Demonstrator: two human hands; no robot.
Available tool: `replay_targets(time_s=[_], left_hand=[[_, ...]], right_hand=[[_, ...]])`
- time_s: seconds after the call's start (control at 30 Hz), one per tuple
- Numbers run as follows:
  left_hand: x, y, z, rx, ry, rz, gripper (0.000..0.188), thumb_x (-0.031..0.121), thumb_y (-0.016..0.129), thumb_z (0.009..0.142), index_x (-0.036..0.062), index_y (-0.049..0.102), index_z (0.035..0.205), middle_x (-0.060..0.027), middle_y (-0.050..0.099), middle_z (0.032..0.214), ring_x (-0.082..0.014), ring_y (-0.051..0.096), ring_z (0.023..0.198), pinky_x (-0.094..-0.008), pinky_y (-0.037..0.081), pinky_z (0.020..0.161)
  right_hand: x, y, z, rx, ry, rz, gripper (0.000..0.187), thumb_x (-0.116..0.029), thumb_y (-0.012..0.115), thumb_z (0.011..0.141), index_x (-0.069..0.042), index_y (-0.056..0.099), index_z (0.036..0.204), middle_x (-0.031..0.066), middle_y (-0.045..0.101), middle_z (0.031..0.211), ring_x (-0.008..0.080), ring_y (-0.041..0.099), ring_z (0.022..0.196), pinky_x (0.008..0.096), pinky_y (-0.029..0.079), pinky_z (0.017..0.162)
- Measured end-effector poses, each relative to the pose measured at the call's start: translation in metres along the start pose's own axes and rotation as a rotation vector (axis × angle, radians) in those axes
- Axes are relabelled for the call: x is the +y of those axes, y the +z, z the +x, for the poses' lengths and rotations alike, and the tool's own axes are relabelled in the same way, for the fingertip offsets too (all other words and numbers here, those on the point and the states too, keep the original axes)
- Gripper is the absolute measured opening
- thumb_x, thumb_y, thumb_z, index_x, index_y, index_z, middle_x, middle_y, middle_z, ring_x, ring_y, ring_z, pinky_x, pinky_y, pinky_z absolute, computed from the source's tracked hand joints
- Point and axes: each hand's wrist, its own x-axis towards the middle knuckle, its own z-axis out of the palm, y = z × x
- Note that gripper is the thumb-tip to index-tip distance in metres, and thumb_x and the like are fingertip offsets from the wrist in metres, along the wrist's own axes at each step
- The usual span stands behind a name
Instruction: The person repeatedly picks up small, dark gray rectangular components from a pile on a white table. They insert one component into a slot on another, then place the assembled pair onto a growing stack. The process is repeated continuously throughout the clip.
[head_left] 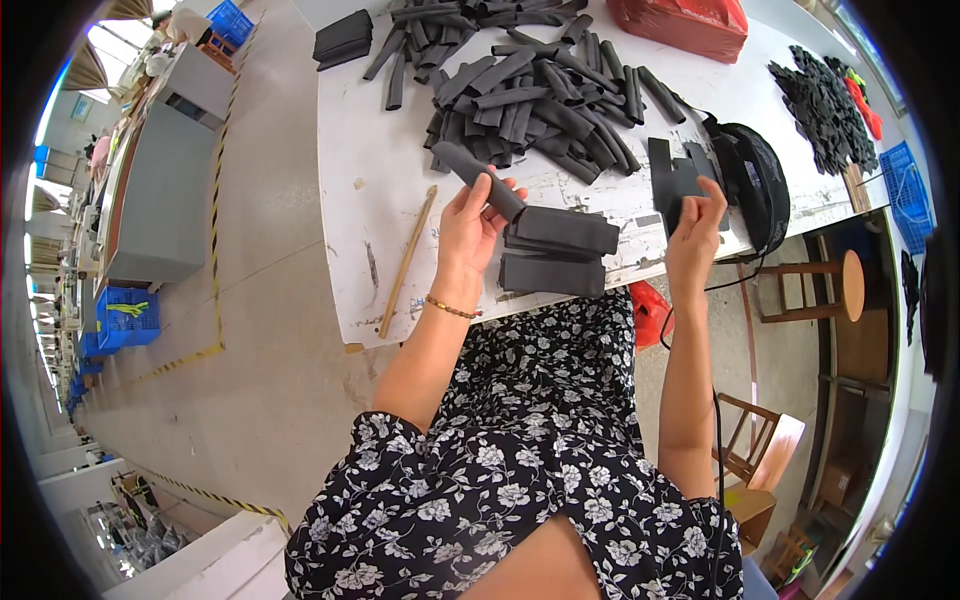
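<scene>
A rolled black fabric strip (478, 180) is gripped in my left hand (472, 215), between thumb and fingers; its lower end lies over the neat stacks. Those are flat black fabric strips (560, 232), with another stack (552, 275) closer to the table's front edge. My right hand (697, 235) is at the near edge of some flat black pieces (678, 175). Its fingers are bent toward the thumb, and what they pinch, if anything, is hidden against the dark pieces. Beyond both hands spreads a large loose heap of curled black strips (520, 95).
A wooden stick (408, 262) lies left on the white table (350, 215). A black bag-like item (755, 190) with a cord sits at the right. Behind are a red wrapped package (685, 28) and a small black stack (343, 40). Wooden stools (820, 285) stand to the right.
</scene>
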Motion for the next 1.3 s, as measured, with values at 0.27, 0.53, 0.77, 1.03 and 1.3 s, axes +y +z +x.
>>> replay_targets(time_s=[0.27,0.53,0.77,1.03,1.3], left_hand=[[0.001,0.000,-0.003,-0.034,-0.112,-0.098,0.028,0.019,0.058,0.098,-0.0032,0.058,0.114,-0.0181,0.063,0.114,-0.0323,0.065,0.105,-0.0408,0.060,0.087],[0.004,0.009,-0.012,-0.042,-0.134,-0.050,0.024,0.018,0.059,0.097,-0.0008,0.059,0.113,-0.0183,0.065,0.112,-0.0306,0.067,0.103,-0.0364,0.059,0.086],[0.007,0.010,-0.017,-0.094,-0.165,-0.016,0.024,0.017,0.059,0.097,0.0009,0.058,0.115,-0.0170,0.067,0.110,-0.0265,0.068,0.100,-0.0353,0.060,0.083],[0.006,0.022,-0.031,-0.080,-0.072,0.061,0.028,0.016,0.057,0.098,0.0000,0.054,0.121,-0.0179,0.067,0.109,-0.0240,0.069,0.097,-0.0351,0.061,0.080],[0.008,0.052,-0.056,-0.256,0.139,-0.059,0.029,0.022,0.055,0.100,-0.0001,0.054,0.119,-0.0146,0.069,0.103,-0.0319,0.059,0.117,-0.0444,0.049,0.100]], right_hand=[[-0.051,0.017,-0.051,-0.583,-0.349,0.043,0.039,-0.012,0.071,0.084,-0.002,0.049,0.115,0.0162,0.061,0.100,0.0343,0.057,0.092,0.0410,0.045,0.082],[-0.070,0.028,-0.046,-0.469,-0.499,-0.013,0.036,-0.010,0.073,0.079,-0.006,0.065,0.113,0.0075,0.066,0.099,0.0267,0.059,0.091,0.0395,0.043,0.081],[-0.078,0.030,-0.036,-0.353,-0.658,-0.151,0.030,-0.008,0.073,0.075,-0.008,0.069,0.105,0.0034,0.067,0.092,0.0220,0.059,0.084,0.0369,0.043,0.078],[-0.087,0.033,-0.035,-0.317,-0.792,-0.277,0.038,-0.011,0.073,0.075,-0.006,0.064,0.112,0.0040,0.064,0.098,0.0228,0.058,0.087,0.0382,0.043,0.080],[-0.104,0.046,-0.059,-0.382,-0.590,-0.065,0.058,-0.011,0.077,0.073,-0.005,0.052,0.126,0.0138,0.060,0.110,0.0322,0.057,0.096,0.0429,0.042,0.083]])
